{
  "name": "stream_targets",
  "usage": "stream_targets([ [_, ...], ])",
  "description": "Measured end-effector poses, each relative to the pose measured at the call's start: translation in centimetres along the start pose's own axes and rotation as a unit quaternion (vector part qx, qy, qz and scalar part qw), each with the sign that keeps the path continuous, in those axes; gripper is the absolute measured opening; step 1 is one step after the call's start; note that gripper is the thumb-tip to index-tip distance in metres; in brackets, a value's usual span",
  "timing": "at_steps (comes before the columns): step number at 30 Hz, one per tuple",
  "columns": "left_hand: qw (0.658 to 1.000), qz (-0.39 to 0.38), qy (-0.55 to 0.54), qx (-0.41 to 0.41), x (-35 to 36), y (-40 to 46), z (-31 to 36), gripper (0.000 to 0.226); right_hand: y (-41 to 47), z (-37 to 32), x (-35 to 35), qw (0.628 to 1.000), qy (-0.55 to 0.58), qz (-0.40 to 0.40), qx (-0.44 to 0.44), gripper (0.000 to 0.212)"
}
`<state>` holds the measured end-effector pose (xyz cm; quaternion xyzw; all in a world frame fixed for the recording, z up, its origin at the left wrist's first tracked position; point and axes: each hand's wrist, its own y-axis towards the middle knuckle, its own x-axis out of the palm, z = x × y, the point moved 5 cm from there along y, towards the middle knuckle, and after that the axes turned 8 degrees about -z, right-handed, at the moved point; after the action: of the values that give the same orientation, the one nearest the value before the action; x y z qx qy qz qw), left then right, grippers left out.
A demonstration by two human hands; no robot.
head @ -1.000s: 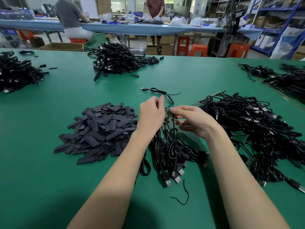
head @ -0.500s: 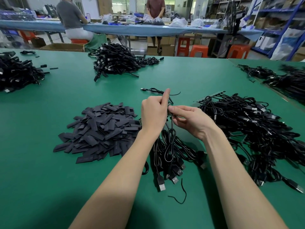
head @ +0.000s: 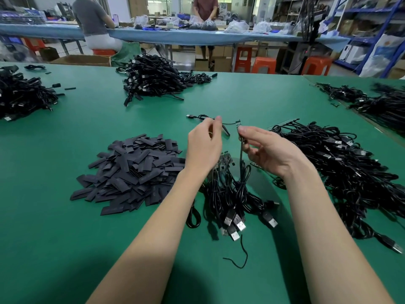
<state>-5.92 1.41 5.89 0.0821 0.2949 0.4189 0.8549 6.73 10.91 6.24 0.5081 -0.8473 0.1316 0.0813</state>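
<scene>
1. Pinching with thumb and forefinger, the right hand (head: 269, 151) holds a cable (head: 241, 156) just below its small board (head: 238, 124), at the frame's centre. The cable hangs straight down from the pinch into a bundle (head: 228, 194).
2. Just left of it and apart from the cable, the left hand (head: 205, 145) has curled fingers, with thumb and forefinger tips close together. Whether they hold anything cannot be told.
3. Nearest, at lower centre, a black thread (head: 240, 257) lies curled on the green table (head: 54, 238).
4. Just above the thread, the bundle's plugs (head: 234, 224) fan out. The bundle lies on the table between the two forearms.
5. At centre left, a heap of flat black sleeves (head: 131, 172) lies just beside the left forearm.
6. At centre right, the right heap (head: 341, 167) of black cables spreads behind the right forearm.
7. Just beyond the hands, a loose cable (head: 203, 116) lies on the table.
8. Farther off are the far heap (head: 151, 81) at upper centre and the left heap (head: 22, 97) at the upper left.
9. Along the top runs a blue bench (head: 175, 36), with two people (head: 94, 16) at it.
</scene>
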Motion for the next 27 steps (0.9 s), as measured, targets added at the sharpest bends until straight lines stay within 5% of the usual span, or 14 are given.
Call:
stream_targets([
  [3,0.987,-0.028,-0.148,-0.054,-0.2,-0.5,0.1,0.032,0.2,-0.5,0.5,0.999,0.024,0.022,-0.022,0.009],
  [8,0.878,-0.136,-0.428,-0.164,1.7,-2.5,0.2,0.022,0.9,0.7,0.8,0.997,0.017,0.068,-0.022,0.014],
  [14,0.868,-0.15,-0.446,-0.16,2.0,-3.4,0.6,0.011,0.2,0.0,-0.2,0.994,-0.058,0.088,-0.002,0.044],
  [17,0.872,-0.167,-0.435,-0.151,2.4,-3.5,0.7,0.012,-1.0,-2.1,-0.6,0.976,-0.181,0.12,0.003,0.051],
  [20,0.873,-0.176,-0.43,-0.149,2.7,-3.6,0.7,0.013,-1.8,-4.6,-0.5,0.929,-0.324,0.18,-0.007,0.043],
  [27,0.864,-0.172,-0.446,-0.159,2.6,-3.7,-0.1,0.013,-1.7,-5.5,3.8,0.874,-0.46,0.153,-0.029,0.025],
])
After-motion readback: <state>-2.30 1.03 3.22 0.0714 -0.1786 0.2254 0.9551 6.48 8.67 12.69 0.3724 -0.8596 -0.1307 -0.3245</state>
